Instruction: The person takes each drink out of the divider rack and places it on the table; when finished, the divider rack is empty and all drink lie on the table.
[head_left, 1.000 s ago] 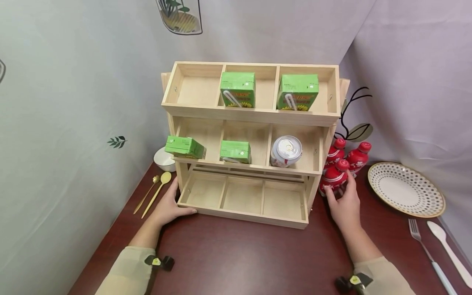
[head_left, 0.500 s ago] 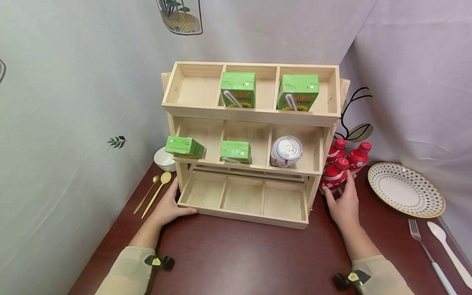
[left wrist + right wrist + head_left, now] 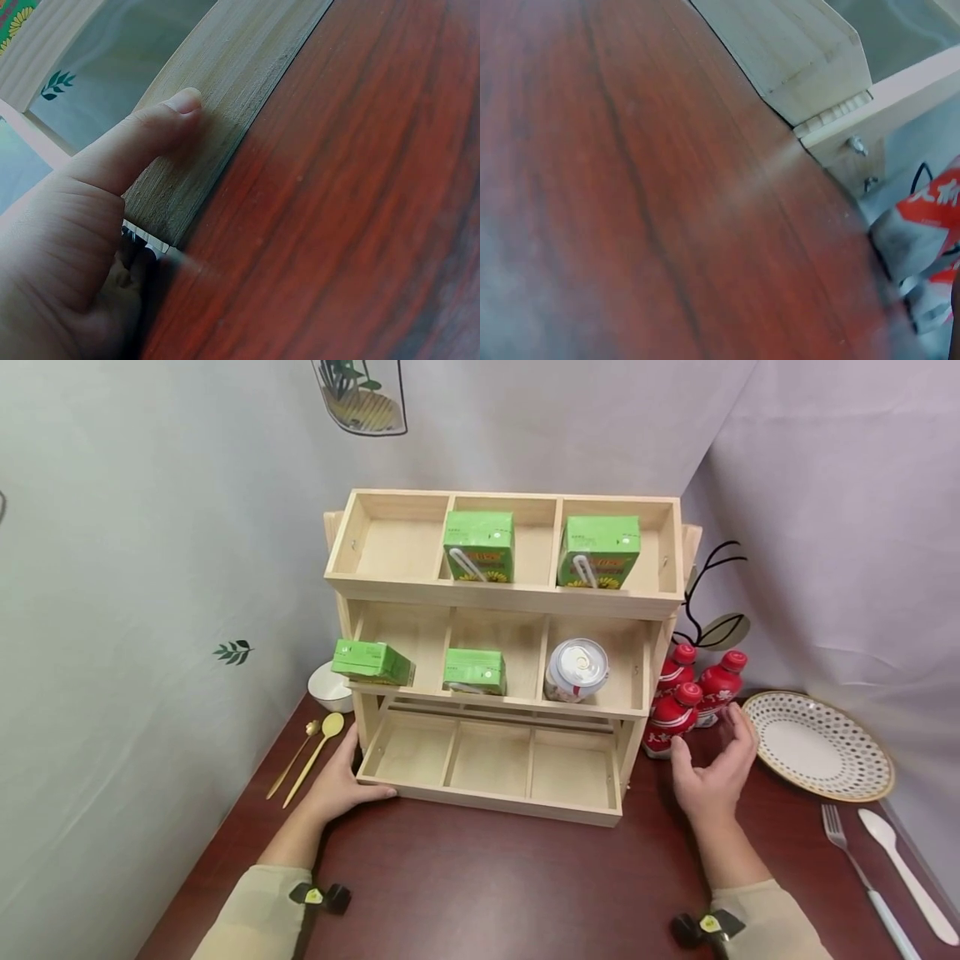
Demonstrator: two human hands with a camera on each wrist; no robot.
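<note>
A three-tier wooden shelf (image 3: 495,808) stands on the table. My left hand (image 3: 333,789) grips its lower left corner; in the left wrist view the thumb (image 3: 161,124) lies along the front board, while the other fingers are hidden by the side. To the right of the shelf stand three red bottles (image 3: 672,724), close together and upright. Just in front of them my right hand (image 3: 716,777) hovers with fingers relaxed and apart, holding nothing. The right wrist view catches part of a bottle (image 3: 930,217) beside the shelf's corner, with the hand almost out of frame.
Green drink cartons (image 3: 478,545) sit on the top and middle tiers, and a can (image 3: 576,670) stands at the middle right. A spotted plate (image 3: 817,745), fork (image 3: 851,852) and white spoon (image 3: 903,868) lie right. A bowl (image 3: 330,687) and gold spoons (image 3: 315,758) are left.
My right hand has let go of the front red bottle and drawn back to the right, its fingers spreading. The left hand stays at the shelf corner. The head view has shifted slightly.
</note>
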